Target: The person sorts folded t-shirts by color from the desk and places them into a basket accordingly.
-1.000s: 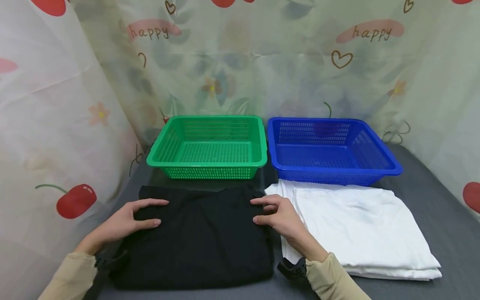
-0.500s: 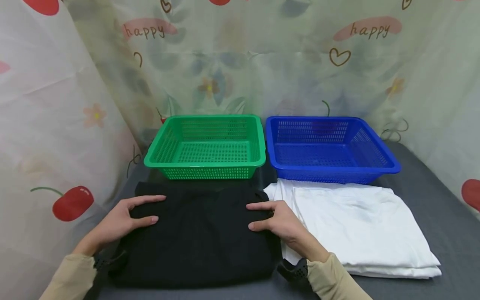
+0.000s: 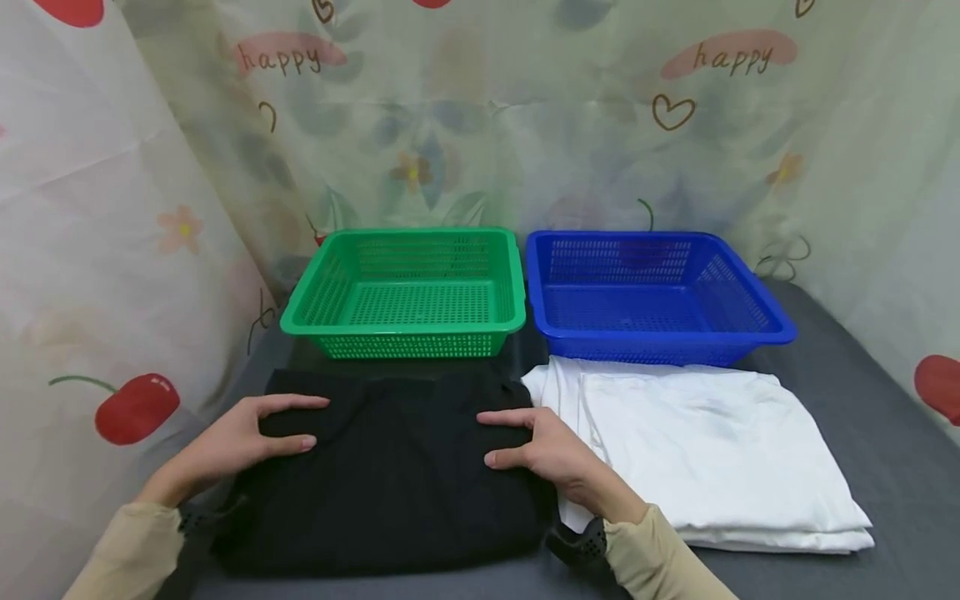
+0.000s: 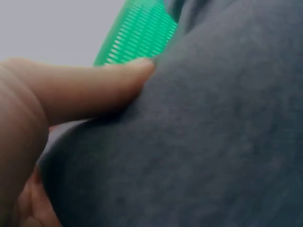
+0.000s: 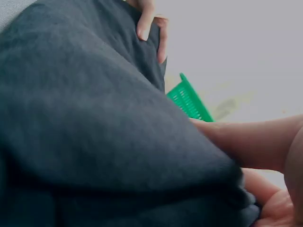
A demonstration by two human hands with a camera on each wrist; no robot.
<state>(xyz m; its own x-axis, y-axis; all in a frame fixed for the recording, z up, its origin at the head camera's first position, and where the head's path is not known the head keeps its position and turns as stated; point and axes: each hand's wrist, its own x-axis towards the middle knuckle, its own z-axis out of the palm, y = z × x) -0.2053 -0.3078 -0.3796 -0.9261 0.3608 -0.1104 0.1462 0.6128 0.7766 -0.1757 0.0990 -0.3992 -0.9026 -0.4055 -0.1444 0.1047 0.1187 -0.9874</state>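
A folded black garment [image 3: 397, 492] lies across the front of the table in the head view. My left hand [image 3: 243, 442] holds its left side; in the left wrist view the thumb [image 4: 99, 87] presses on top of the cloth while other fingers show under its edge. On the opposite side, my right hand [image 3: 562, 458] grips the garment, its thumb [image 5: 246, 139] over the cloth and fingers below in the right wrist view. Fingertips under the fabric are hidden. Beside the right hand lies a folded white garment pile [image 3: 697, 450].
Behind the black garment stands a green plastic basket [image 3: 405, 329] with nothing in it. To its right, a blue plastic basket [image 3: 667, 337], also empty, stands behind the white pile. Printed curtains [image 3: 480, 125] enclose the grey-covered table [image 3: 795, 317] at the back and sides.
My right hand has shifted slightly left and toward me over the black garment's side. The left hand keeps its hold. The head view has drifted a little, and the baskets stay put.
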